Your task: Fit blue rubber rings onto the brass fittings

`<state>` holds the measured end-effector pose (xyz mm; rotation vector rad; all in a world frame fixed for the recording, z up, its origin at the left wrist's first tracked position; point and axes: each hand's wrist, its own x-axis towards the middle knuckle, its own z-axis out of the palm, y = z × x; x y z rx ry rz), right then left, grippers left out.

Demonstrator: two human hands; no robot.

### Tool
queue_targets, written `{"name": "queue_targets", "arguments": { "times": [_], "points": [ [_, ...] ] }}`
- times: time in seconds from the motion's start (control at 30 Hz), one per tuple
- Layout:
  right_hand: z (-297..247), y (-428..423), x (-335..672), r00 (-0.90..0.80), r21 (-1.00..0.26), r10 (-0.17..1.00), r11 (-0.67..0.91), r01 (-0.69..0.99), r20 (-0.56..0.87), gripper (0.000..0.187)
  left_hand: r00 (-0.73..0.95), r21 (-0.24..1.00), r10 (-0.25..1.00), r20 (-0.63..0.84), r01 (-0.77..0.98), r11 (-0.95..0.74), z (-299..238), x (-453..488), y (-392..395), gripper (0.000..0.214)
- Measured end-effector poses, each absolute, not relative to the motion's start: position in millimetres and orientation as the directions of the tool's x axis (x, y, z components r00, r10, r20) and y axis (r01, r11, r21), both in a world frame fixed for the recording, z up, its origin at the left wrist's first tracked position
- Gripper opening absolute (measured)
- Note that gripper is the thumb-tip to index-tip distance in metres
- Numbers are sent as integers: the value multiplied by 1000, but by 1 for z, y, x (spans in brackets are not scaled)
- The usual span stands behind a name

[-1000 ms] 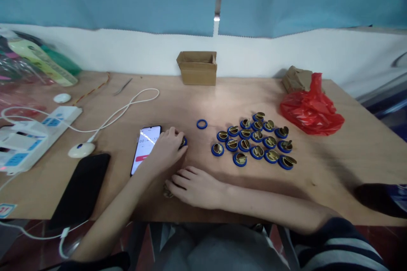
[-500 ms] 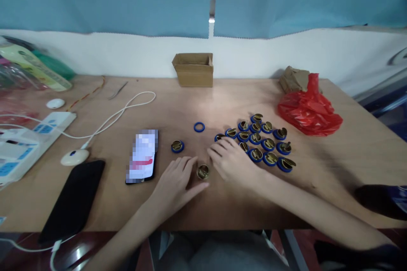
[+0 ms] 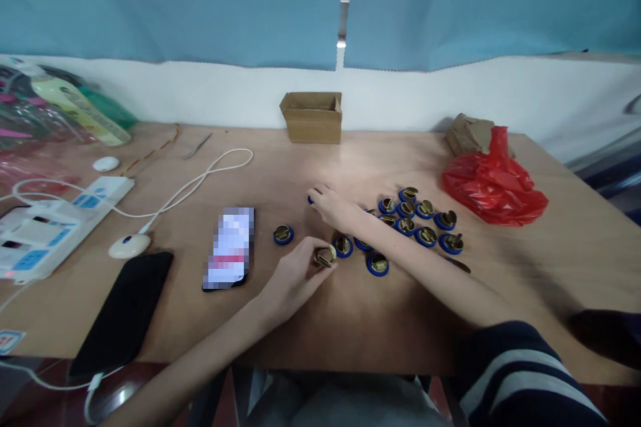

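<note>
Thumb and fingers of the left hand (image 3: 292, 279) are closed around the edge of a round brass piece (image 3: 325, 256), its open face turned up; from where I stand I can't tell whether it touches the wooden table (image 3: 270, 177). Farther out, the right hand (image 3: 334, 208) reaches across with its fingers bent down over a blue ring (image 3: 310, 199). Only a sliver of that ring shows, so I can't say whether the fingertips have hold of it.

Under and beside the right forearm sits a cluster of brass pieces in blue rims (image 3: 426, 236), some hidden by the arm. One more blue-rimmed piece (image 3: 283, 234) lies apart, between the left hand and a lit phone (image 3: 230, 247). Behind stands an open cardboard box (image 3: 314, 127), with a red plastic bag (image 3: 495, 187) off to the right.
</note>
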<state>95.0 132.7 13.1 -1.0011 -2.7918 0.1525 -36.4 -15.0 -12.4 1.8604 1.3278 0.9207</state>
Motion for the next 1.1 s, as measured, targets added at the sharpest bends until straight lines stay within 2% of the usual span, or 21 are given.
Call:
{"name": "queue_targets", "arguments": {
  "times": [0.1, 0.13, 0.23, 0.37, 0.63, 0.7, 0.8, 0.9, 0.97, 1.03, 1.1],
  "points": [
    [38, 110, 122, -735, -208, 642, 766, 608, 218, 20, 161, 978, 986, 42, 195, -74, -11, -25, -7, 26],
    [46, 99, 134, -704, -289, 636, 771, 567, 316, 20, 157, 992, 988, 6, 122, -25, -10, -20, -5, 28],
    [58, 60, 169, -601, -457, 641, 765, 454, 477, 23, 180, 995, 981, -79, -44, 88, -10, -8, -3, 34],
    [50, 16, 196, -559, -507, 664, 744, 434, 496, 31, 243, 968, 962, -123, -182, 170, -10, 2, -7, 37],
    [32, 10, 190, -650, -377, 581, 814, 442, 491, 43, 312, 963, 949, 40, -264, 46, -5, -7, -12, 33],
    [26, 11, 188, -622, -422, 610, 791, 442, 491, 48, 311, 961, 949, 45, -274, 44, -1, -11, -11, 33],
    [15, 9, 190, -580, -560, 694, 707, 433, 427, 60, 304, 966, 953, 5, -248, 74, 2, -15, -10, 36],
    [12, 4, 194, -577, -636, 723, 658, 404, 381, 71, 287, 975, 958, -20, -208, 83, 4, -15, -11, 37],
    [17, 2, 196, -513, -668, 747, 639, 381, 422, 67, 289, 973, 957, -27, -210, 91, 5, -14, -12, 37],
    [23, 2, 196, -393, -694, 791, 605, 391, 468, 51, 278, 970, 960, -26, -226, 92, 6, -14, -12, 36],
    [28, 3, 194, -307, -749, 854, 516, 415, 419, 32, 252, 968, 967, -24, -237, 86, 7, -15, -11, 34]
  ]
}}
